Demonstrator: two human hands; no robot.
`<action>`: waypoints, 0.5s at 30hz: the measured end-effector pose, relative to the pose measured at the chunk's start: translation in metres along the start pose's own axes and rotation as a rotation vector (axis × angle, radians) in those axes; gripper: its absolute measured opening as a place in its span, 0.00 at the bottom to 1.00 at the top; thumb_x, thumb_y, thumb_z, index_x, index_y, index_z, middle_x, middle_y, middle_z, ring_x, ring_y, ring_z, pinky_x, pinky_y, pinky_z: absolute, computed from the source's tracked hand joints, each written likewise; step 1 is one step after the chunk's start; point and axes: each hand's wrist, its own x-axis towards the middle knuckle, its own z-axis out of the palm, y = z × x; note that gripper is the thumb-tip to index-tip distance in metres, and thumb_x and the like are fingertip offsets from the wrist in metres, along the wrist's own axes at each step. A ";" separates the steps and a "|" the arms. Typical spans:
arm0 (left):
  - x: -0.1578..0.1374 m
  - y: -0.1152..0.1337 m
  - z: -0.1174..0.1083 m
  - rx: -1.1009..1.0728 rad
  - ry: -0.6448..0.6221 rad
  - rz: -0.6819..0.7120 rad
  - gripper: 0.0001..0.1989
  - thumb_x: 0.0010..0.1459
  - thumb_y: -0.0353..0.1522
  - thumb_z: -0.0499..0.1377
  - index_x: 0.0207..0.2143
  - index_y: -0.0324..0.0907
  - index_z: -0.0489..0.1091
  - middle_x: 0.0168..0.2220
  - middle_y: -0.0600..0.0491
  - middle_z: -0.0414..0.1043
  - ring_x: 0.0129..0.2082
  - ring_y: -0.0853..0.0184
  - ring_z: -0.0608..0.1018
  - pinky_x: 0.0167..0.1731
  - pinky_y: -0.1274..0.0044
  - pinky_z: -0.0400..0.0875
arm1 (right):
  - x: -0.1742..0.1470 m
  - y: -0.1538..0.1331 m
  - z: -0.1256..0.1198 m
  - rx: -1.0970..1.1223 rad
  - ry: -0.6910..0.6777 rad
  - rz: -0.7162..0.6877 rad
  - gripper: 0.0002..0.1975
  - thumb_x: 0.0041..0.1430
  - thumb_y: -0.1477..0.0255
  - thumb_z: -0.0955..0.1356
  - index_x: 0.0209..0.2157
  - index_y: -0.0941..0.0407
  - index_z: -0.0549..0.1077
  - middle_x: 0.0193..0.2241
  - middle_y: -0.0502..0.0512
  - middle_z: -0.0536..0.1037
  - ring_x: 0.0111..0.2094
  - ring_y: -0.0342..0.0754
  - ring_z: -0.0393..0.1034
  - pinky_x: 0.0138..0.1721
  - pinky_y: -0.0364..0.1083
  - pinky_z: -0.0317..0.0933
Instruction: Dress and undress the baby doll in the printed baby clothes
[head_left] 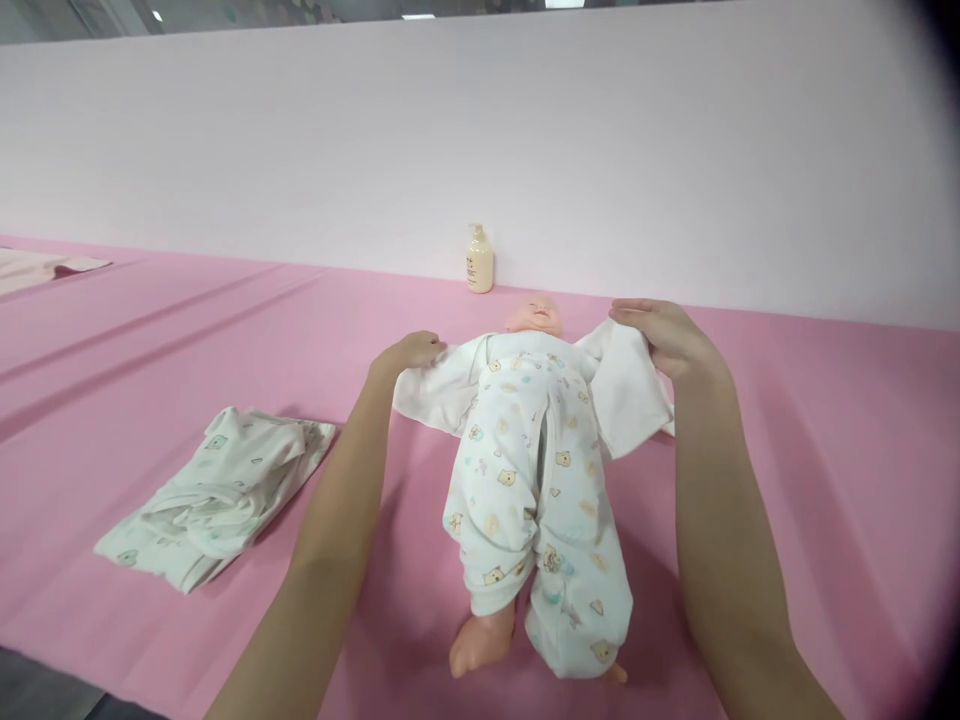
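Observation:
A baby doll lies on its back, head toward the wall. White patterned trousers with bears cover its legs; one bare foot shows, and only the toes of the other. A plain white baby shirt spreads out on both sides of its torso. My left hand is closed at the shirt's left part, near its upper edge. On the opposite side my right hand has its fingers bent over the top of the shirt's right part; the thumb is hidden. The doll's hands are not visible.
A pale yellow pump bottle stands against the white wall behind the doll. Folded patterned baby clothes lie to the left on the pink mat. Part of a light pink cloth shows at the far left.

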 end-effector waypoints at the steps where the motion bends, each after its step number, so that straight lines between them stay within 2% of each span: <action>1: -0.003 0.006 -0.002 0.016 0.094 0.027 0.12 0.58 0.39 0.50 0.31 0.41 0.67 0.41 0.46 0.73 0.40 0.59 0.74 0.36 0.73 0.66 | -0.004 -0.004 0.006 0.021 0.001 -0.017 0.20 0.51 0.73 0.71 0.48 0.59 0.72 0.40 0.62 0.77 0.37 0.50 0.74 0.34 0.47 0.69; 2: -0.007 0.014 -0.005 0.029 0.190 0.060 0.12 0.58 0.38 0.49 0.30 0.41 0.65 0.39 0.46 0.73 0.38 0.59 0.74 0.36 0.73 0.65 | -0.009 -0.009 0.013 0.028 -0.027 -0.044 0.23 0.51 0.73 0.72 0.50 0.58 0.71 0.41 0.62 0.77 0.36 0.49 0.74 0.34 0.46 0.70; 4: -0.018 0.035 -0.010 0.020 0.347 0.139 0.12 0.59 0.36 0.47 0.27 0.40 0.64 0.33 0.47 0.72 0.35 0.60 0.73 0.34 0.73 0.65 | -0.021 -0.017 0.026 0.032 -0.181 -0.116 0.25 0.51 0.71 0.72 0.52 0.55 0.69 0.42 0.60 0.77 0.34 0.47 0.74 0.32 0.44 0.70; 6: -0.033 0.058 -0.013 -0.092 0.423 0.244 0.14 0.61 0.36 0.47 0.27 0.39 0.65 0.31 0.48 0.71 0.32 0.63 0.73 0.32 0.74 0.65 | -0.030 -0.023 0.039 0.036 -0.386 -0.167 0.23 0.52 0.68 0.72 0.51 0.54 0.69 0.44 0.59 0.76 0.32 0.46 0.74 0.30 0.44 0.71; 7: -0.040 0.069 -0.014 -0.188 0.410 0.308 0.14 0.61 0.36 0.47 0.29 0.38 0.67 0.31 0.49 0.71 0.31 0.65 0.73 0.32 0.75 0.65 | -0.032 -0.025 0.044 0.030 -0.466 -0.176 0.21 0.53 0.68 0.72 0.49 0.55 0.70 0.44 0.59 0.76 0.32 0.46 0.74 0.30 0.44 0.71; 9: -0.056 0.090 -0.015 -0.393 0.231 0.445 0.13 0.62 0.36 0.49 0.38 0.39 0.69 0.35 0.50 0.73 0.30 0.69 0.74 0.30 0.77 0.68 | -0.032 -0.024 0.051 -0.008 -0.511 -0.182 0.17 0.54 0.68 0.71 0.46 0.56 0.72 0.44 0.59 0.76 0.31 0.46 0.75 0.28 0.43 0.72; 12: -0.082 0.116 -0.016 -0.536 -0.210 0.595 0.16 0.60 0.38 0.55 0.49 0.41 0.68 0.39 0.48 0.75 0.30 0.69 0.77 0.30 0.77 0.72 | -0.024 -0.014 0.055 -0.145 -0.315 -0.186 0.12 0.55 0.68 0.70 0.40 0.58 0.73 0.38 0.59 0.78 0.26 0.44 0.73 0.22 0.41 0.68; 13: -0.093 0.123 -0.016 -0.560 -0.297 0.642 0.17 0.60 0.38 0.56 0.49 0.41 0.68 0.39 0.47 0.75 0.31 0.68 0.78 0.31 0.76 0.74 | -0.021 -0.011 0.055 -0.196 -0.260 -0.187 0.11 0.55 0.67 0.70 0.38 0.58 0.73 0.35 0.58 0.78 0.25 0.44 0.73 0.21 0.40 0.67; 14: -0.106 0.129 -0.018 -0.593 -0.329 0.694 0.17 0.60 0.38 0.57 0.49 0.41 0.69 0.40 0.46 0.75 0.33 0.67 0.79 0.32 0.75 0.75 | -0.019 -0.007 0.056 -0.230 -0.242 -0.181 0.12 0.55 0.65 0.70 0.37 0.58 0.73 0.33 0.57 0.78 0.25 0.44 0.72 0.20 0.39 0.65; 15: -0.121 0.135 -0.020 -0.642 -0.309 0.753 0.17 0.60 0.39 0.56 0.49 0.41 0.69 0.42 0.46 0.75 0.35 0.66 0.80 0.33 0.75 0.76 | -0.018 -0.003 0.056 -0.245 -0.256 -0.170 0.12 0.55 0.64 0.71 0.37 0.58 0.73 0.31 0.56 0.78 0.25 0.44 0.72 0.20 0.38 0.65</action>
